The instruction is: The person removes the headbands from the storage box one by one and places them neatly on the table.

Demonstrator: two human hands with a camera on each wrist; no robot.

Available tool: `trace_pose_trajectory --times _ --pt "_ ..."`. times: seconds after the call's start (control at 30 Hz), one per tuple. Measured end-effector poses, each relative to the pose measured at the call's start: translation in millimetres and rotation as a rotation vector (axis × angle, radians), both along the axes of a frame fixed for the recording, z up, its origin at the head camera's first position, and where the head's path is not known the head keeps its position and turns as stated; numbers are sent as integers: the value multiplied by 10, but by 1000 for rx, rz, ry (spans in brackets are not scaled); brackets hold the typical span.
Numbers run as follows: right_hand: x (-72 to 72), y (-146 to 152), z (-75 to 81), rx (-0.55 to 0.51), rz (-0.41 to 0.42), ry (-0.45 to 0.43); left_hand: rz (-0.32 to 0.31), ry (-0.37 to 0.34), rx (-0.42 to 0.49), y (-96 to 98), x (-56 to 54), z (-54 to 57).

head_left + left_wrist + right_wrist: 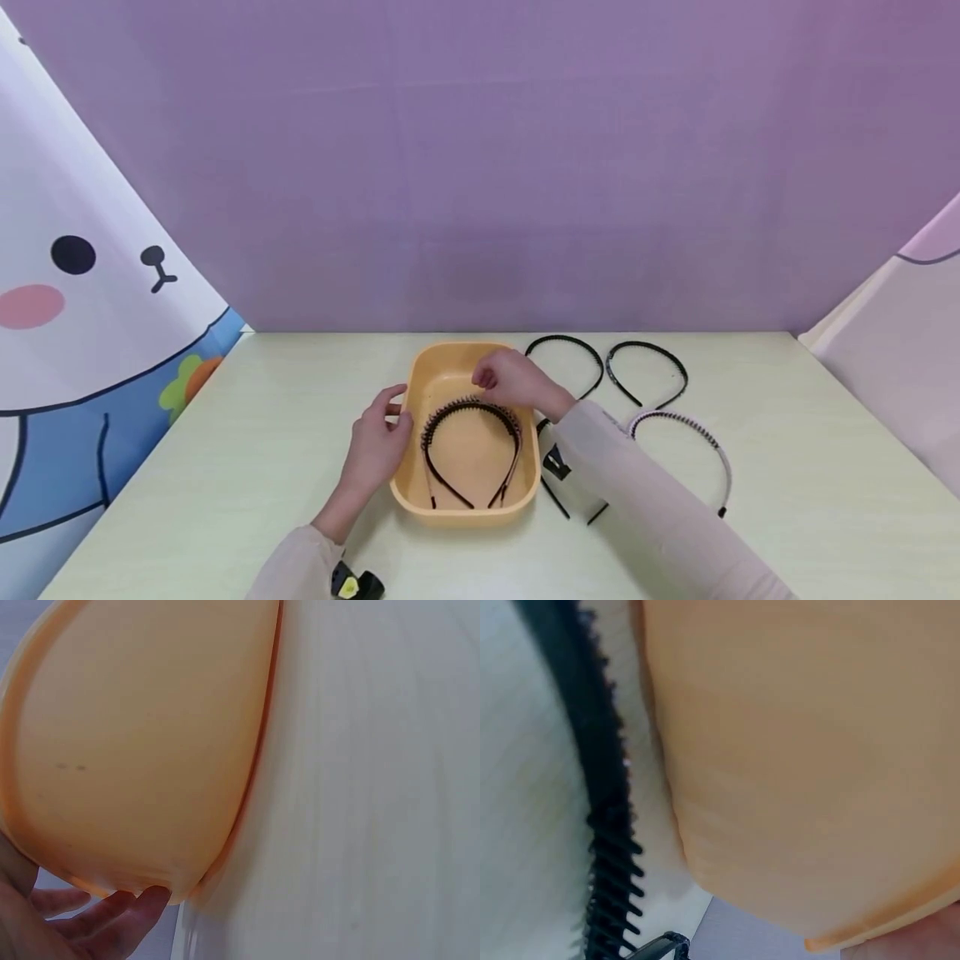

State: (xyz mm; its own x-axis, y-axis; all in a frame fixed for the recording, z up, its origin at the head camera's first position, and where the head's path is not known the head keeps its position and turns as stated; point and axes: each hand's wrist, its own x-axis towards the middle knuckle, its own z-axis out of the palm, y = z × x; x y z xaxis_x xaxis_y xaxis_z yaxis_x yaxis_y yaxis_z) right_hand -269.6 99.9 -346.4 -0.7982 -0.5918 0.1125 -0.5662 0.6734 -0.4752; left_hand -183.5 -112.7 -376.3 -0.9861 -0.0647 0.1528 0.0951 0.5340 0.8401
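My left hand [381, 446] holds the left side of an orange plastic basin [465, 518]. In the left wrist view its fingertips [159, 894] touch the basin's outer wall, with the thumb at the rim. My right hand [517, 382] reaches over the far right part of the basin, its fingers loosely bent just above the headbands; nothing shows between them. A black toothed headband [429, 446] lies inside, overlapping a thin pinkish headband [517, 454]. The right wrist view shows mostly the basin's wall [802, 757] and a black headband [600, 772] outside it.
Right of the basin lie two black headbands, one nearer [598, 367] and one farther right [684, 371], plus a pale lilac one [723, 467]. Another black headband [555, 498] is partly hidden beneath my right sleeve. A purple cloth [480, 167] hangs behind the table.
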Motion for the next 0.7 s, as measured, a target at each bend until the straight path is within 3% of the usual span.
trace_pose_trajectory --times 0.43,0.7 --pt "-42 -72 27 91 0 -36 7 -6 -8 3 17 9" --pt "-37 -81 52 140 32 0 13 -11 -12 8 5 15"
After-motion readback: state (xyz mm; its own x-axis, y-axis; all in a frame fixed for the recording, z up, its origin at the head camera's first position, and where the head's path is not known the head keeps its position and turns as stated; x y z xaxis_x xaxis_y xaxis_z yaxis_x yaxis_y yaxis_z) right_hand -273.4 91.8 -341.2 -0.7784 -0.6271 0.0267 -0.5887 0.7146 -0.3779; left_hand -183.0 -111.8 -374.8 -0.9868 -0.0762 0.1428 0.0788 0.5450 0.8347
